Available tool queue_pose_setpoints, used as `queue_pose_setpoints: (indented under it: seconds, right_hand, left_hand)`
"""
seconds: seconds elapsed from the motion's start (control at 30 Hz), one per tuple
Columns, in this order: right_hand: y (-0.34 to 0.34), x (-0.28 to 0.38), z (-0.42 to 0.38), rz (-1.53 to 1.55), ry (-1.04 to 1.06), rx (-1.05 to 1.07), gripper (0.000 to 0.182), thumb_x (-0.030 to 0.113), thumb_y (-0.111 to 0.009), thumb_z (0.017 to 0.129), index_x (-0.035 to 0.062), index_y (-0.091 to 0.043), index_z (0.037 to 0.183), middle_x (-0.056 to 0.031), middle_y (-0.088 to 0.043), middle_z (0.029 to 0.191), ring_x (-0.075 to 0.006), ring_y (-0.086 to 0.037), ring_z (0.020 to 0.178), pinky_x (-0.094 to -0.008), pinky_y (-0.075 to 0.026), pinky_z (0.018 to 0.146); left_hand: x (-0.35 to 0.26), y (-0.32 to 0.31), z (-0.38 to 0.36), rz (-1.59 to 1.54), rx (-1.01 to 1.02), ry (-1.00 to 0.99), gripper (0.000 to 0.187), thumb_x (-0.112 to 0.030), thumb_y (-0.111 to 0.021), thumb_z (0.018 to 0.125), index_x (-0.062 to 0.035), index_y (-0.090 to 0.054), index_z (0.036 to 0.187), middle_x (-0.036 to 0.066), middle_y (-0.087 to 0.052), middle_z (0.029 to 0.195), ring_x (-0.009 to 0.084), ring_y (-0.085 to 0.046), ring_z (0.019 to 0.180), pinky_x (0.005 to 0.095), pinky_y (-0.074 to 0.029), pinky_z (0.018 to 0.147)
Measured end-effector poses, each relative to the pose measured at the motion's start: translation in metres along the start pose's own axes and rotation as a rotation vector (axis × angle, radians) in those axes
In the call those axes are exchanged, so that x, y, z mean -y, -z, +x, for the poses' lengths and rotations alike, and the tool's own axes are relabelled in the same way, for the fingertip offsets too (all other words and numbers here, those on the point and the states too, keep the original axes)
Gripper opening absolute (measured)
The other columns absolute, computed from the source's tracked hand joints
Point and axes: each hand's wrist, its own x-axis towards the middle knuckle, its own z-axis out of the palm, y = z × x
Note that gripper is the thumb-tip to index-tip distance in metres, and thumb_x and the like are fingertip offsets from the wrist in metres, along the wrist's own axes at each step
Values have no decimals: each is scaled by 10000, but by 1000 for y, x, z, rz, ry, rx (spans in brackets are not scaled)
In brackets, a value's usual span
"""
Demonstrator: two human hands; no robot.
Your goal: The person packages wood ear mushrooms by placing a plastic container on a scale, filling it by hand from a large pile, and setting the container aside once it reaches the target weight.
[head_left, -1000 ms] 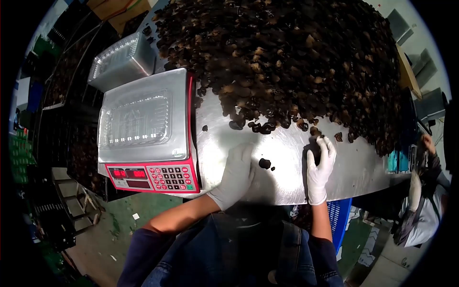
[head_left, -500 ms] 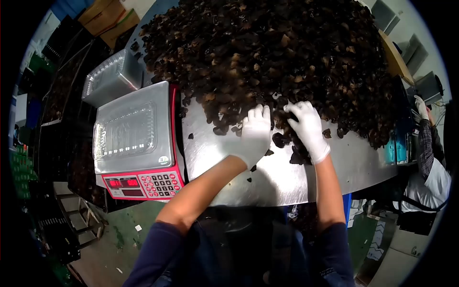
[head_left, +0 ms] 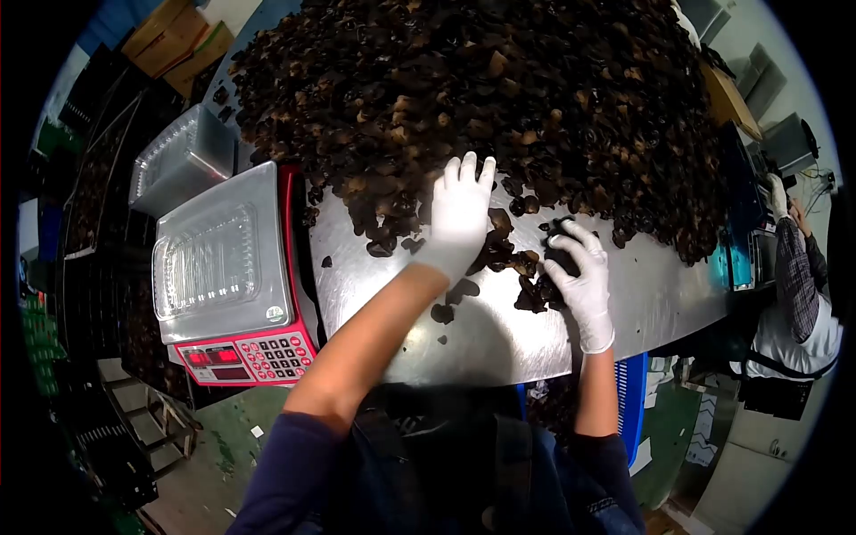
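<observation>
A large heap of dark brown wood ear mushrooms [head_left: 481, 80] covers the far part of the metal table [head_left: 392, 312]. My left hand [head_left: 461, 209], in a white glove, reaches to the near edge of the heap with its fingers stretched out and slightly spread. My right hand [head_left: 584, 281], also gloved, is curled, with dark mushroom pieces between its thumb and fingers. A few loose wood ear mushrooms [head_left: 535, 292] lie on the metal just left of my right hand, and others lie beside my left wrist.
At the left stands a red scale [head_left: 267, 357] with a clear plastic tray [head_left: 214, 259] on its platform. Stacked clear containers [head_left: 187, 156] are behind it. A blue basket [head_left: 631, 401] sits below the table edge. Another person [head_left: 794, 294] works at the far right.
My left hand has moved up and slightly left, against the heap. My right hand has moved down and curled. More loose mushrooms lie between the hands; the view has shifted a little.
</observation>
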Motion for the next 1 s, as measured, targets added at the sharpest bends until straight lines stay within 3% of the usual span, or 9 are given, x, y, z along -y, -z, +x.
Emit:
queue_pose_setpoints:
  seconds: [0.07,0.13,0.17,0.3,0.5,0.6,0.67,0.8,1.0]
  right_hand:
    - [3,4,-8,-70,83,88,253,157,-788,723,129,-724,966,-66,-642,1223,-277,-541,1201,-402,-381,1031]
    - [13,8,-20,-25,109,113,231,135,-789,715,126,-725,937,-52,-663,1165,-254,-569,1163,-395,-362,1037]
    - [18,7,-22,52,80,119,232,118,-785,715,119,-726,939,-53,-675,1128,-243,-583,1140,-385,-377,1027]
    - [21,-9,-21,271,-135,-117,228,20,-716,789,40,-717,1016,-87,-675,1136,-240,-596,1118,-356,-424,1021]
    - [7,-20,-1,-57,3,-3,328,189,-619,922,98,-660,1234,-146,-548,1378,-333,-464,1317,-403,-342,1117]
    - [18,2,-27,-51,41,160,419,372,-602,924,116,-654,1251,-136,-539,1391,-324,-444,1336,-439,-316,1123]
    - [26,2,-42,-55,26,136,567,512,-609,889,109,-631,1287,-129,-533,1401,-343,-427,1349,-448,-301,1132]
    - [20,3,-25,-53,-73,23,594,352,-718,838,91,-571,1351,-159,-500,1431,-333,-418,1358,-426,-318,1124]
    - [-18,7,47,-348,-71,204,418,231,-736,807,113,-661,1201,-93,-646,1111,-274,-570,1078,-398,-420,905]
  left_hand:
    - [3,-1,16,122,79,-26,438,-31,-613,769,-68,-626,1205,158,-593,1186,324,-536,1128,412,-477,939]
    - [7,2,21,117,262,-44,222,-37,-616,764,-74,-672,976,128,-594,1034,302,-563,1026,392,-517,833]
    - [10,2,20,69,116,-84,54,-41,-625,751,-77,-636,790,99,-572,916,286,-574,927,383,-534,742]
    - [-3,26,-5,-72,11,-82,90,-10,-611,750,-81,-643,796,79,-582,882,279,-583,894,391,-534,728]
    - [-32,59,-77,-284,267,-121,331,-30,-652,771,-97,-650,1095,83,-616,1097,298,-576,1014,389,-508,855]
    - [-35,70,-95,-398,203,-240,592,-144,-738,766,-77,-540,1320,140,-535,1274,348,-522,1148,424,-456,966]
    - [-37,82,-97,-304,231,-41,878,-287,-818,714,-26,-398,1440,208,-423,1375,399,-441,1243,480,-402,1029]
    - [-34,67,-86,-253,328,51,1118,-417,-870,637,12,-294,1495,266,-277,1506,458,-324,1366,534,-328,1101]
    - [-48,33,-36,-154,298,29,1068,-445,-869,646,9,-357,1466,223,-449,1401,375,-422,1315,437,-382,1086]
